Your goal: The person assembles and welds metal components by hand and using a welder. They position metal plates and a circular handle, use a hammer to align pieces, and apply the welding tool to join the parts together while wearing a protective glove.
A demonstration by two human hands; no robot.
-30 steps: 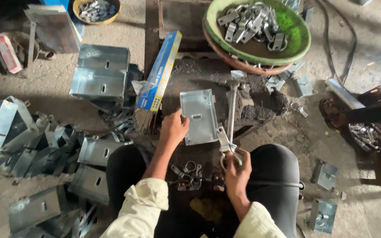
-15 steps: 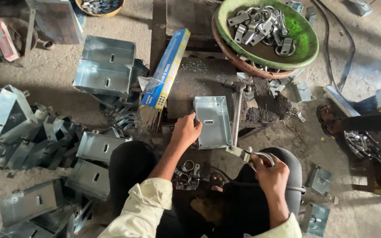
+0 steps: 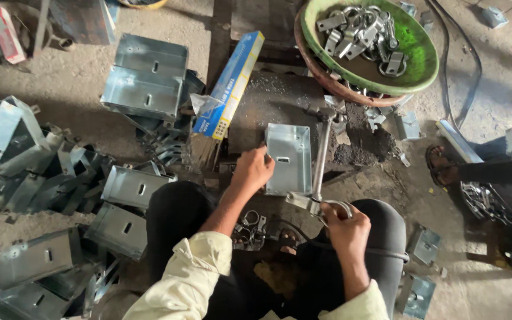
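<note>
My left hand (image 3: pixel 252 170) grips the left edge of a small galvanised metal box plate (image 3: pixel 288 157) that lies on a dark iron block (image 3: pixel 274 104). My right hand (image 3: pixel 345 223) is closed around the handle of a hammer (image 3: pixel 320 157) together with a small metal clamp piece (image 3: pixel 303 202); the hammer's shaft runs up beside the plate's right edge, with its head at the far end. Several loose metal clamps (image 3: pixel 250 227) lie between my knees.
A green bowl (image 3: pixel 425 56) of metal clamps sits at the upper right. A blue carton (image 3: pixel 230 83) lies left of the block. Several folded metal boxes (image 3: pixel 143 77) are piled on the left floor. Another person's sandalled foot (image 3: pixel 442 167) and leg are at the right.
The view has shifted a little. My right hand with the hammer has dropped lower and to the right, towards my knee. My left hand stays on the plate.
</note>
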